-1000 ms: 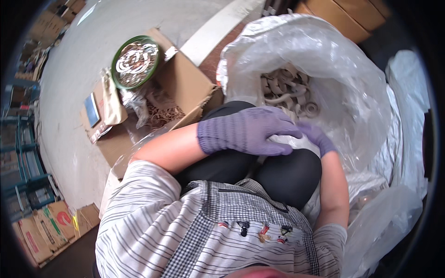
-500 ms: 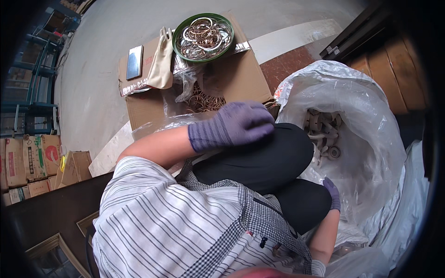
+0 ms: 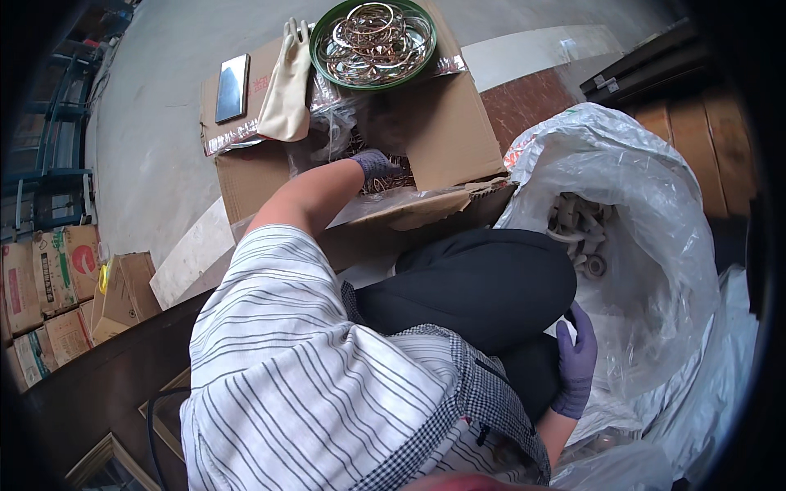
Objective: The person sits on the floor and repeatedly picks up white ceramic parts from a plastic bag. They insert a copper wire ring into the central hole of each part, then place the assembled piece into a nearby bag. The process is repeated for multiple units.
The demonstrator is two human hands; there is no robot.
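My left hand (image 3: 379, 166), in a purple knit glove, reaches down into an open cardboard box (image 3: 458, 139). Copper-coloured metal rings (image 3: 391, 182) lie in the box around it. Its fingers are mostly out of sight among the rings, so whether it grips any cannot be told. Beside my right knee, my purple-gloved right hand (image 3: 577, 360) is raised with thumb and fingers apart. It is close to a large white sack (image 3: 524, 155) with a clear plastic liner, where several pale ring-shaped or roll-like pieces (image 3: 583, 229) lie.
On the box's far flaps rest a green round tray (image 3: 318, 61) heaped with metal rings, a cream rubber glove (image 3: 286, 94) and a phone-like dark slab (image 3: 232, 88). Cartons (image 3: 61, 274) stack at the left. Dark framed panels (image 3: 106, 454) lie at lower left.
My left hand has gone from above my knee down into the box. My right hand has come up from the sack's near side to beside my knee. The view has shifted slightly.
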